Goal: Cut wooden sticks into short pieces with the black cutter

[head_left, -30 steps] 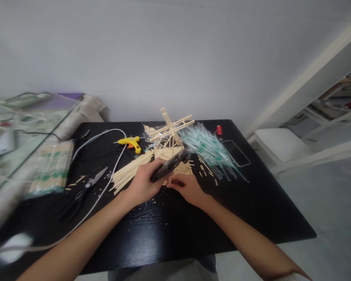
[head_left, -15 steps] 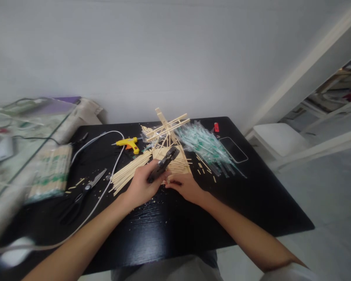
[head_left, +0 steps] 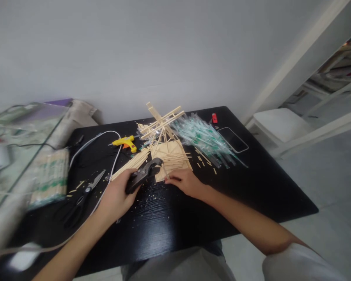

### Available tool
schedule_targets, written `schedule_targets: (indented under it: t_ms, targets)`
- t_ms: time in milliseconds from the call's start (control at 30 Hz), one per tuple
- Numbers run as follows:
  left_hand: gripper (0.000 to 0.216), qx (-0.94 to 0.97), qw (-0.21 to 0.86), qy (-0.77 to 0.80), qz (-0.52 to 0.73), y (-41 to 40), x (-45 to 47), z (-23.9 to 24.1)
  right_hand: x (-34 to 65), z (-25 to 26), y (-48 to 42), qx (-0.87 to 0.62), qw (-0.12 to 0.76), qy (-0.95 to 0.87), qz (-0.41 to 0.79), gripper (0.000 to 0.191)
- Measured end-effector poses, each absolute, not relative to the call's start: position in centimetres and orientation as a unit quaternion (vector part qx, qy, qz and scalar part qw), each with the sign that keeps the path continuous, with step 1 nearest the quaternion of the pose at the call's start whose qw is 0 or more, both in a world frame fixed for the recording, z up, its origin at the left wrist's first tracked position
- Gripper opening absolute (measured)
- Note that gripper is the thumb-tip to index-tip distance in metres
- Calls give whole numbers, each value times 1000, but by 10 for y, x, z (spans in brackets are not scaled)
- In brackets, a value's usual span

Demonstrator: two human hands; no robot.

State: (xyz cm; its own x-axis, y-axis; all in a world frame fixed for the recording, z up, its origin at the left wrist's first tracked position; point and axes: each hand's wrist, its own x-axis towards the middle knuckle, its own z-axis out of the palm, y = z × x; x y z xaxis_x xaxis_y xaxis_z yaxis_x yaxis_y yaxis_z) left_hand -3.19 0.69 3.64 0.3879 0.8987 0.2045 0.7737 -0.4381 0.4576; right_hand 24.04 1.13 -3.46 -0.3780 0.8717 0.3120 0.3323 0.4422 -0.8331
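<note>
My left hand (head_left: 116, 198) is closed round the handles of dark pliers (head_left: 143, 174), whose head points up and to the right. Between thumb and fingers, my right hand (head_left: 188, 183) pinches a thin wooden stick (head_left: 165, 171) close to the pliers' jaws; whether the jaws touch it I cannot tell. Just behind both hands lies a flat wooden base (head_left: 179, 146) with loose sticks across it. A windmill-like model made of sticks (head_left: 163, 123) rises at its back. Left of the base is a bundle of long sticks (head_left: 131, 163).
A yellow glue gun (head_left: 125, 142), black-handled scissors (head_left: 86, 195) and a white cable (head_left: 112, 168) lie at left, near a pack of wrapped sticks (head_left: 50, 175). To the right are plastic wrappers (head_left: 200, 138), a phone (head_left: 233, 139) and a red object (head_left: 214, 118). Cut bits litter the black table (head_left: 251, 195).
My left hand with the pliers has moved left and down, and the pliers have tilted flatter. The stick in my right hand now shows more clearly. The view has shifted slightly.
</note>
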Motion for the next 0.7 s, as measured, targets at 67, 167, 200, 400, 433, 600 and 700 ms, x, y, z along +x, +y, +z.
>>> schedule_targets:
  t_ms: [67, 167, 200, 400, 433, 600, 700]
  targets:
    - [34, 836, 104, 515, 158, 3, -41, 30, 240, -35, 11, -395, 400, -754, 340, 16]
    - [40, 855, 55, 507, 93, 1, -44, 25, 239, -35, 11, -390, 404, -756, 337, 16]
    - [43, 860, 40, 503, 79, 0, -43, 25, 239, -34, 11, -387, 405, -757, 336, 16]
    - [53, 876, -11, 481, 28, 0, -26, 29, 241, -37, 11, -393, 397, -767, 314, 15]
    - [54, 877, -12, 479, 25, 0, -24, 30, 241, -38, 11, -397, 391, -769, 313, 16]
    - [54, 876, -12, 481, 27, -2, -13, 31, 240, -42, 8, -411, 400, -751, 327, 21]
    - [52, 874, -11, 484, 28, -3, -10, 30, 240, -44, 8, -410, 405, -747, 331, 18]
